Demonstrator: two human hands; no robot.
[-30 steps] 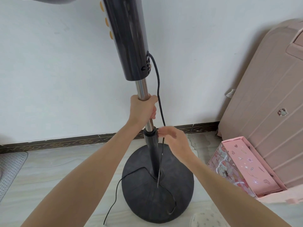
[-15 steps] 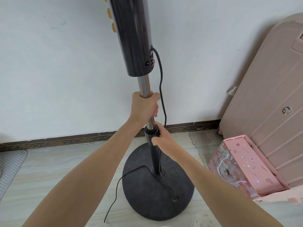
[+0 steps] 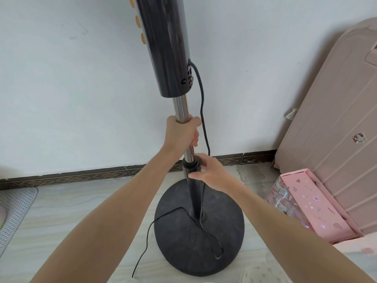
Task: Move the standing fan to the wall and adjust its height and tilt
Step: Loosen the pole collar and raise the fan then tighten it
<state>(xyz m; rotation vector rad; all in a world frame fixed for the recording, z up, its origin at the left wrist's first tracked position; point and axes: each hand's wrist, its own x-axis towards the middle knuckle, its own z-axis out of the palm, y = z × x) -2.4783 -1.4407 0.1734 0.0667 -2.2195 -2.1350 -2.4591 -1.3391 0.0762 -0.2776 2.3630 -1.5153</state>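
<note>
Against matte white wall (image 3: 81,99), left hand (image 3: 181,135) grips chrome pole (image 3: 182,110); right hand (image 3: 210,172) clasps black collar (image 3: 190,163).

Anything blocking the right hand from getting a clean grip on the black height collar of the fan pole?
The black power cord hangs down right beside the collar and passes behind the right hand, whose fingers already curl round the collar. The left hand grips the chrome pole above it, clear of the collar.
</note>
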